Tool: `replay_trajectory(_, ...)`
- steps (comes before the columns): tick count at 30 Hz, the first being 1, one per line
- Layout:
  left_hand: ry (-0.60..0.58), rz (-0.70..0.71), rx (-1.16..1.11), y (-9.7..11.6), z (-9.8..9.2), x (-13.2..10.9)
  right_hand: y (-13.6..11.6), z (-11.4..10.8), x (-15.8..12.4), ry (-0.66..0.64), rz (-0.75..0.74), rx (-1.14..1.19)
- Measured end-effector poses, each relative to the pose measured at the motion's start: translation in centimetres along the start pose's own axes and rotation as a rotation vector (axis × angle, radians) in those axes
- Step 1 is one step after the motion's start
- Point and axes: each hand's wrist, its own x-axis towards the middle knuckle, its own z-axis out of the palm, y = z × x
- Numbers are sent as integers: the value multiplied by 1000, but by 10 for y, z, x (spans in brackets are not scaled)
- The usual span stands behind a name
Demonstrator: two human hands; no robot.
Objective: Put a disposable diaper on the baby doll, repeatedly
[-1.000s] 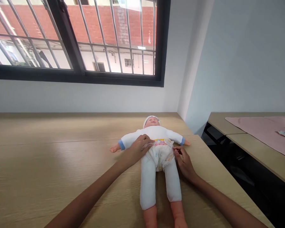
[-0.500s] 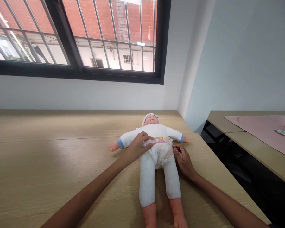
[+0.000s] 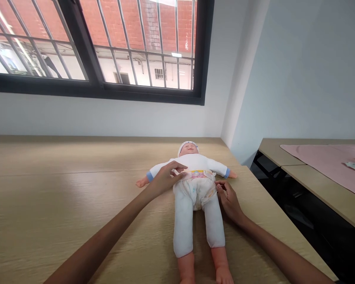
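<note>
Under a barred window (image 3: 97, 88), a baby doll (image 3: 192, 163) lies on its back on a wooden table (image 3: 62, 205), head far, legs near, its long axis running far to near. The left hand (image 3: 165, 179) hovers open over its chest; the right hand (image 3: 229, 203) curls at the diaper (image 3: 199, 189) edge, grip unclear. A pink cloth (image 3: 322, 165) covers a second table (image 3: 313, 199) at right.

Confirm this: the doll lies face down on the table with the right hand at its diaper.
Not right: the doll lies face up, not face down, as the head view shows. It is on the table, with the right hand at its diaper.
</note>
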Motion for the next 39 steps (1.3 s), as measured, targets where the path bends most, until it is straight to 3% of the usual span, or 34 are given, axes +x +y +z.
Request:
replay_trajectory(3, 20, -8, -9, 0, -4, 1, -1, 0, 0, 1, 3, 3)
replay_trajectory(9, -53, -4, 26, 2, 3, -2, -1, 0, 0, 0, 8, 4)
replay_trajectory(23, -30, -31, -6, 5, 7, -2, 1, 1, 1, 8, 8, 17)
replay_trajectory(30, -14, -10, -26, -5, 12, 0, 1, 1, 1, 14, 1, 18)
replay_trajectory(39, 41, 9, -30, 8, -1, -1, -1, 0, 0, 8, 9, 14)
